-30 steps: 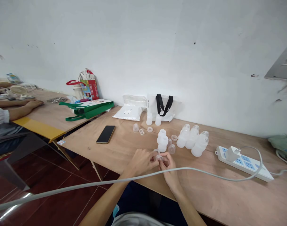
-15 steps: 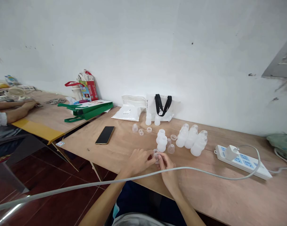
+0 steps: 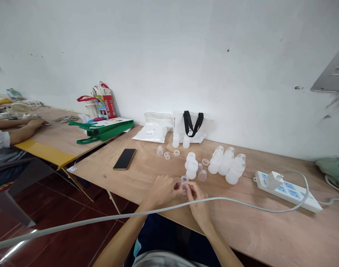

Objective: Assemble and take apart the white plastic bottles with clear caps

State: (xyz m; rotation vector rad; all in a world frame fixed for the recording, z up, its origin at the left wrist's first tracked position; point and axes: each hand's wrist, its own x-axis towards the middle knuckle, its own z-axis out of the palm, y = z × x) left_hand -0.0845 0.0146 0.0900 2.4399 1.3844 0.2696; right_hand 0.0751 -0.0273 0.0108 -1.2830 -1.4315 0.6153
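Observation:
My left hand (image 3: 166,190) and my right hand (image 3: 197,198) meet near the table's front edge. Between their fingertips is a small clear bottle nipple in a ring (image 3: 184,180), its round rim facing up; the fingers cover part of it. Just beyond it stand white baby bottles (image 3: 191,168) without tops. Close beside them are a clear nipple (image 3: 199,167), a clear cap (image 3: 202,175) and a loose ring (image 3: 205,162). Several bottles with clear caps (image 3: 227,163) stand to the right. Another cap (image 3: 159,151), small nipple parts (image 3: 167,156) and a ring (image 3: 176,152) lie further back.
A grey cable (image 3: 130,214) crosses in front of my forearms towards a power strip (image 3: 288,191). A phone (image 3: 124,159) lies at left. White packages (image 3: 151,131) and a black-handled bag (image 3: 193,126) sit by the wall. Another person's arm (image 3: 25,129) rests on the neighbouring table.
My right fingertips have shifted slightly down on the held nipple and ring, so more of its round rim shows. The bottles and loose parts stay where they were.

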